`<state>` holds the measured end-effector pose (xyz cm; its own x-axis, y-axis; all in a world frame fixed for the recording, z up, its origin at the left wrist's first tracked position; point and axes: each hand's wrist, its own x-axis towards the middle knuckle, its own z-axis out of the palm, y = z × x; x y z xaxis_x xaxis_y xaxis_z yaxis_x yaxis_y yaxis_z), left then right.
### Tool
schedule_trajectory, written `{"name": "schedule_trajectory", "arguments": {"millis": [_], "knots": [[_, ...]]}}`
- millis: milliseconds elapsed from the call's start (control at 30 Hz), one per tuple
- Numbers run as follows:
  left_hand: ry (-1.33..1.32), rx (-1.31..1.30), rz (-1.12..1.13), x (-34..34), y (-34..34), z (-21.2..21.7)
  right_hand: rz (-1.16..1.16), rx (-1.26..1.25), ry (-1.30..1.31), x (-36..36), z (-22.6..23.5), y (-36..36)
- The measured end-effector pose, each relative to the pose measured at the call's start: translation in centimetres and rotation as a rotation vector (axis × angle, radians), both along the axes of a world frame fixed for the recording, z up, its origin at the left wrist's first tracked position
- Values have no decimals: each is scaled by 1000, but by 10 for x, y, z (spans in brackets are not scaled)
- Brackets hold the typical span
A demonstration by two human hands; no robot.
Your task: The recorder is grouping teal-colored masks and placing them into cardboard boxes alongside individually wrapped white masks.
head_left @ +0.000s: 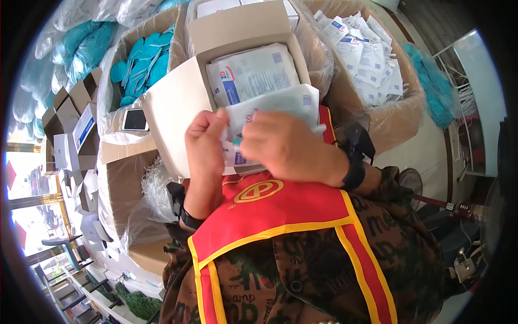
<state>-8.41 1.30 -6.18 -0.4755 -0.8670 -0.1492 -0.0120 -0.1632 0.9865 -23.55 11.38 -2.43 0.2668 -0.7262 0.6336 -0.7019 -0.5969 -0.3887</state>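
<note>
I see a wide brown cardboard box (399, 116) at the far right, full of small white sealed packets (367, 54). At the far left is another cardboard box lined with clear plastic (110, 81), and it holds teal gloves (143, 59); a dark phone (134, 119) lies on its near edge. Between them stands an open cardboard box with raised flaps (243, 27), and inside it lie flat white pouches with blue print (253, 73). Just before this middle box, both hands hold one white flat pouch (280, 105). My left hand (206, 146) is closed on the pouch's left edge, thumb on top. My right hand (288, 148) is curled over its near part, and its fingers press on it.
</note>
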Motion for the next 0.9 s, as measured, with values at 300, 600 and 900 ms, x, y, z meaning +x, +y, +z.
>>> {"name": "schedule_trajectory", "arguments": {"millis": [300, 600, 900], "knots": [[-202, -382, 62, 33, -54, -24, 237, 249, -274, -19, 49, 46], [-11, -265, -398, 30, -2, 41, 46, 285, -271, -32, 29, -5], [188, 143, -491, 21, 17, 26, -77, 125, -134, -16, 16, 0]]}}
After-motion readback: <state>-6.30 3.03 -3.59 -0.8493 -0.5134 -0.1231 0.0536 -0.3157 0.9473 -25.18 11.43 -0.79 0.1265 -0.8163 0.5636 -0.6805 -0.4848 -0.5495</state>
